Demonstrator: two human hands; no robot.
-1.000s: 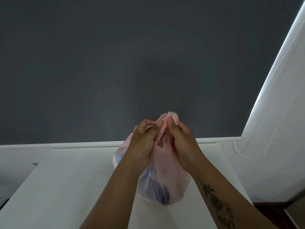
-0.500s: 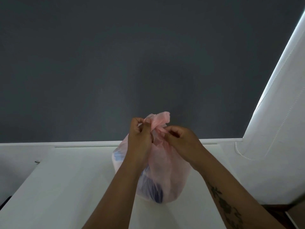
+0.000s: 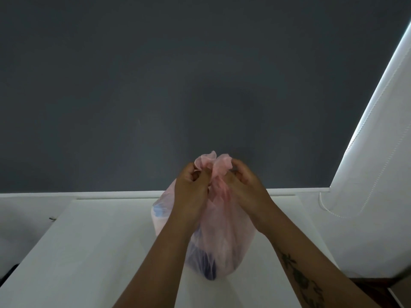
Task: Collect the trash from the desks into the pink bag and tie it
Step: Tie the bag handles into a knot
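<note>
Just below the centre of the frame the pink bag (image 3: 219, 236) stands on the white desk (image 3: 93, 252), close to the desk's far edge and the dark grey wall behind it. Its film is thin and see-through: blue and dark shapes show through the lower part and the left side, so the trash looks to be already inside and the step in hand is the tying. The left hand (image 3: 190, 196) is closed on the gathered plastic at the neck, pinching one ruffled end that sticks up above its knuckles, and the right hand (image 3: 245, 187) is closed the same way on the other end just beside it; the two ends touch at the top. Whether a knot has formed between the hands is hidden by the fingers. The bag seems light and very soft, likely to slump and slide on the smooth desk, and the film would probably stretch or tear under a sharp pull. The sound place to hold it is the bunched neck, with each end taken close to the crossing.
</note>
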